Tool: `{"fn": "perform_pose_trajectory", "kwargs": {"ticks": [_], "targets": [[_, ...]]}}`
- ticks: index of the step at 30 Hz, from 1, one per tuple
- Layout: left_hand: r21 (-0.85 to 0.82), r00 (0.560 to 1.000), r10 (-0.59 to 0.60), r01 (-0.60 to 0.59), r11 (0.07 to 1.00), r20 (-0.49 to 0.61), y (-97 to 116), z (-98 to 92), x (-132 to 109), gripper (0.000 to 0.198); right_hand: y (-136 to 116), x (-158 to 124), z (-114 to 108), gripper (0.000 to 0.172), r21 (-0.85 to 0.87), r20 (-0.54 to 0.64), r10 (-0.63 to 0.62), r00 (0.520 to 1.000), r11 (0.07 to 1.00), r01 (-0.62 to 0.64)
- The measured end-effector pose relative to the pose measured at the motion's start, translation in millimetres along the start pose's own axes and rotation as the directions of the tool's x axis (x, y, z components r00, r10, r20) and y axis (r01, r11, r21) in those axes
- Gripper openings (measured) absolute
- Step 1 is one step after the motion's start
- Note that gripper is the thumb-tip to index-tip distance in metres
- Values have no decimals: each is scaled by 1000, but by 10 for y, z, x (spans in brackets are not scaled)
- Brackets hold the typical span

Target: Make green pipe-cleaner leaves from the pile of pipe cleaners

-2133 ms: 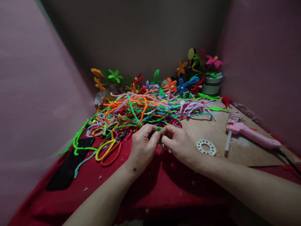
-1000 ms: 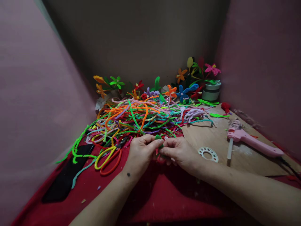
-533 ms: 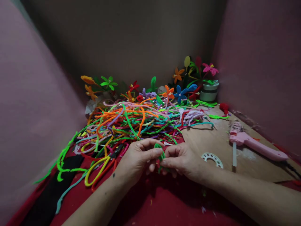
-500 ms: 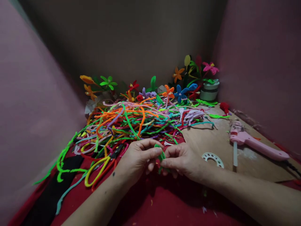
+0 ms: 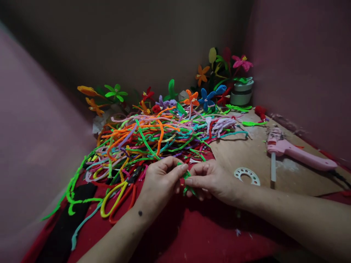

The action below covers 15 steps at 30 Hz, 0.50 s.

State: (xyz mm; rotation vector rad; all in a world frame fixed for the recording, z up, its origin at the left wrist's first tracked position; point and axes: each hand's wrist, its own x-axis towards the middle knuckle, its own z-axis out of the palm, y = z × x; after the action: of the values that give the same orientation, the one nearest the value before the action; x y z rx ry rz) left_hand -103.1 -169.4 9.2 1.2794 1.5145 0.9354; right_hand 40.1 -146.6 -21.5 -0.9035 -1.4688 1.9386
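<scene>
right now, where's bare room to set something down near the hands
Bare wooden board between the pipe cleaner pile, white ring and pink glue gun. Bare red cloth nearer than the left hand and right hand, which pinch a green pipe cleaner. Crowded: the pile, and the flowers behind it.

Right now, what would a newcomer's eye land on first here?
A big tangled heap of bright pipe cleaners fills the middle. In front of it, the left hand and right hand pinch a small green pipe cleaner between them. At the back stand pipe-cleaner flowers; a pink glue gun lies at right.
</scene>
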Motion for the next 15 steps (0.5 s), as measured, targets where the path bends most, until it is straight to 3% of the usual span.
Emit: {"fn": "perform_pose_trajectory", "kwargs": {"ticks": [6, 10, 12, 15], "targets": [[71, 992, 96, -90, 993, -80, -23, 53, -32, 19, 28, -16, 4, 20, -68, -67, -67, 995, 996, 62], [288, 924, 357, -308, 907, -136, -14, -15, -5, 14, 23, -21, 15, 18, -52, -54, -6, 998, 999, 4], [245, 929, 333, -289, 925, -163, -4, -86, 20, 16, 35, -19, 17, 20, -8, -53, 6, 999, 1000, -7], [37, 980, 162, -159, 987, -117, 7, -178, 25, 20, 70, -1, 0, 23, 50, -85, 1, 996, 999, 4]]}}
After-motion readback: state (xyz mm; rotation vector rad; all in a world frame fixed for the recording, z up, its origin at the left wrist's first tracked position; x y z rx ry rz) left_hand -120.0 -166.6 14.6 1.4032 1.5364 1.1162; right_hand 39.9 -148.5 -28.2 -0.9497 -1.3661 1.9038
